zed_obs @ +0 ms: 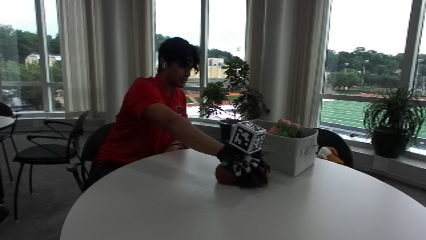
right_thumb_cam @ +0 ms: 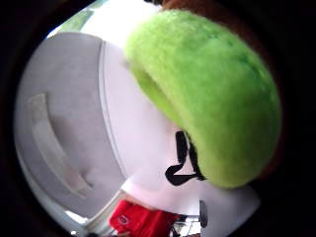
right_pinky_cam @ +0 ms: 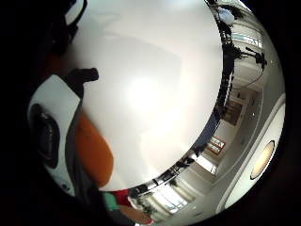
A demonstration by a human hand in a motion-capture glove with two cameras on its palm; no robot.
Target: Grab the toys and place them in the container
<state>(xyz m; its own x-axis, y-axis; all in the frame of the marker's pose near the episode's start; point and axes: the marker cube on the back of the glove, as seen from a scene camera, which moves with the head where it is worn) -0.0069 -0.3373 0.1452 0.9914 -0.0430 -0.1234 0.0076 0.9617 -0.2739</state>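
My right hand (zed_obs: 234,159) curls around the plush toy (zed_obs: 241,175) on the worktop (zed_obs: 200,210), ready to lift it toward the container (zed_obs: 291,150).

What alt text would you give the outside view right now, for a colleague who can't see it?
A seated person reaches across a round white table, the gloved right hand resting on a brown plush toy that sits on the tabletop. Just beyond the toy stands a white container with pink and green toys showing above its rim.

Green-brown plush toy (right_thumb_cam: 212,94), grey container (zed_obs: 291,150), white table (zed_obs: 166,210)
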